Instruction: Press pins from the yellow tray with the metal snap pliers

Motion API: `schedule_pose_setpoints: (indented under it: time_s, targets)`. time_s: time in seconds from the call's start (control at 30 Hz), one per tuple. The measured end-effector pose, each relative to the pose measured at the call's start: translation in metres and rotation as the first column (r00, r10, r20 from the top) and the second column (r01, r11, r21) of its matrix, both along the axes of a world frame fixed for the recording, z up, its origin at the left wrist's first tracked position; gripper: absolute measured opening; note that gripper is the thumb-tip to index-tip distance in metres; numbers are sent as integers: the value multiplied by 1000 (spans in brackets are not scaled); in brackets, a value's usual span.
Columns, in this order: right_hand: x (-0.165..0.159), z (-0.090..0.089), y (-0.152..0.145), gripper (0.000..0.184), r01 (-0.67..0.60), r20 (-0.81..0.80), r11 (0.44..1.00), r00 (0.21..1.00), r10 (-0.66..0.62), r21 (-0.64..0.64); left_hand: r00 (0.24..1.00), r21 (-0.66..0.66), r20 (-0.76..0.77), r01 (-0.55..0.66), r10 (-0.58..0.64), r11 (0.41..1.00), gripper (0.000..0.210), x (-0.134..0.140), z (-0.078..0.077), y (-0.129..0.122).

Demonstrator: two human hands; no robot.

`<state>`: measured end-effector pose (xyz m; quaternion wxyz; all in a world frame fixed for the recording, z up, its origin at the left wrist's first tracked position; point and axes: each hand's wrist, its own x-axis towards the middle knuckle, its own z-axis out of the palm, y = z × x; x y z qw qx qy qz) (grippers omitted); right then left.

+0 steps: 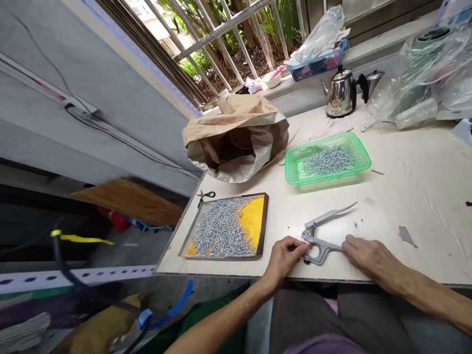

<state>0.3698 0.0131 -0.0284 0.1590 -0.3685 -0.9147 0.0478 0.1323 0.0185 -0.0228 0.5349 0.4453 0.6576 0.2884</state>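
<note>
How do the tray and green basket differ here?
The tray has a yellow floor; the basket is green. The tray lies beside the left hand; the basket stands farther back. The basket is perforated; the tray's right wall looks solid. Both hold silvery metal pieces.

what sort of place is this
Probably a small workshop, perhaps an informal one: there's a tray of small metal pieces, a green basket holding similar ones, and a plier-like hand tool in use.

Your cream table [416, 187]: 1 grey hand tool [325, 247], front edge; 1 green lattice-patterned basket [291, 169]; 1 yellow-floored tray [254, 216], front-left corner.
</note>
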Motion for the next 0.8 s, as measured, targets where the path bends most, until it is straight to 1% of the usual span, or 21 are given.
schedule_pose_setpoints:
  time_s: [0.1,0.17,0.3,0.37,0.43,0.5,0.57,0.67,0.8]
  targets:
    - [0,3,-4,32,-16,-12,994,1000,17,107,1000,8,12,-17,17,1000,36,0,-3,-5]
    - [0,4,-6,32,-12,-8,988,1000,13,154,1000,1,9,-17,17,1000,37,0,-5,-8]
    - [-1,2,-6,31,-7,-3,985,1000,7,172,1000,24,-31,7,-7,1000,35,-2,-6,-10]
    - [-1,1,-5,30,-11,-7,987,1000,12,158,997,0,-60,43,-43,999,34,-2,-2,-9]
    - [-1,-1,-4,30,-20,-5,992,1000,21,121,993,-113,-66,87,-95,990,35,-2,2,-6]
    - [-1,-1,-2,30,-29,4,998,1000,29,58,989,-263,-31,134,-147,955,36,-2,7,-3]
    - [-2,0,-1,29,-42,20,999,999,42,-23,985,-366,16,167,-173,915,35,-2,10,0]
    - [-2,3,0,27,-56,37,988,997,62,-144,983,-437,49,180,-177,881,35,-2,11,1]
    - [-2,5,-3,20,-42,45,968,997,55,-247,978,-457,46,200,-202,867,36,-3,8,-4]
